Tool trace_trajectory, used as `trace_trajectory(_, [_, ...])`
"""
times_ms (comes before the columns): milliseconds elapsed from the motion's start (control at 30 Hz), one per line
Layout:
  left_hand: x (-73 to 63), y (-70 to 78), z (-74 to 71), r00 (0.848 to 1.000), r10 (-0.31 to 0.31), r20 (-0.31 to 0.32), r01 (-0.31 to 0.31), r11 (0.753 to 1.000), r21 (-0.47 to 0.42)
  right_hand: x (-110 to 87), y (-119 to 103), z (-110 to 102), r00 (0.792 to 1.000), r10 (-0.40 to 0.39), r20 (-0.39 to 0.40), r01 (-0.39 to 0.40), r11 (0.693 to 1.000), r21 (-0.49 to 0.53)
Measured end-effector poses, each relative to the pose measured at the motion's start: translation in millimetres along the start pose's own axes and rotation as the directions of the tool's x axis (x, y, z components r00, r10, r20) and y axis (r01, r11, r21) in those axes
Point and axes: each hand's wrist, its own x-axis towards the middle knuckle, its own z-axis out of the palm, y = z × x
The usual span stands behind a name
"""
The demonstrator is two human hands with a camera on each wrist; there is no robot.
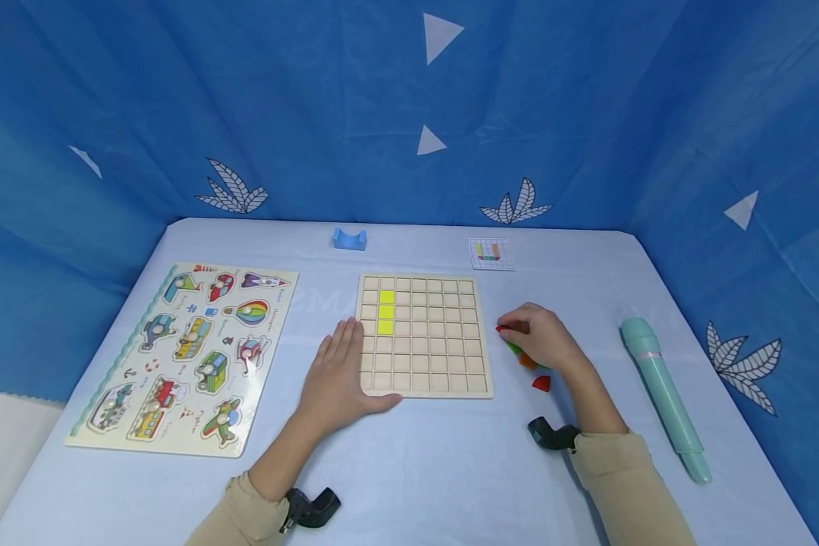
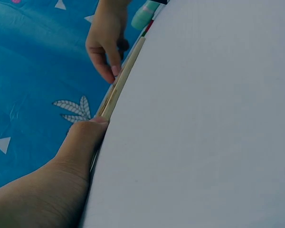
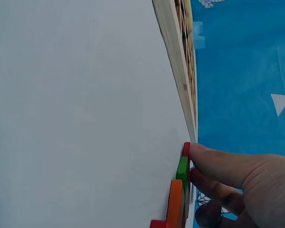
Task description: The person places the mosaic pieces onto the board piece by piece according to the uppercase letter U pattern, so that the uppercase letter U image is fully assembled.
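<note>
A wooden grid board lies flat at the middle of the table, three yellow squares filling cells in its upper left. My left hand rests against the board's left side with fingers straight, its thumb along the near edge. To the right of the board, my right hand pinches a small red piece between thumb and fingertips, low over the table. Beneath and beside that hand lie a green piece, an orange piece and another red piece. The palm hides part of this group.
At the left lies a picture puzzle board with vehicle pieces. A blue cradle-shaped block and a small pattern card sit at the back. A mint-green tube lies at the right. Blue curtains surround the table.
</note>
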Motion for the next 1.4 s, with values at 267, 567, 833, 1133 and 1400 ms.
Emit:
trace_trajectory(267, [0.1,0.3,-0.7,1.0,0.001,0.0,-0.001,1.0,0.0,3.0,-4,2,1.0,0.018,-0.003,-0.018,0.999,-0.041])
trace_trajectory(567, [0.3,0.5,-1.2,1.0,0.0,0.002,0.0,1.0,0.004,6.4,-4,4,1.0,0.013,0.0,-0.013,0.997,-0.071])
trace_trajectory(833, [0.6,0.2,0.0,1.0,0.001,-0.001,-0.001,1.0,0.008,5.8,-5,3,0.999,0.014,0.037,-0.011,0.998,-0.055])
trace_trajectory(1133, [0.2,0.8,-1.2,1.0,0.001,0.005,-0.001,1.0,0.01,3.5,-6,2,0.998,-0.022,0.056,0.02,0.999,0.038])
trace_trajectory(1400, [-0.1,0.9,-1.8,1.0,0.0,0.003,0.0,1.0,0.009,1.7,-15,2,0.992,-0.103,0.073,0.094,0.988,0.12])
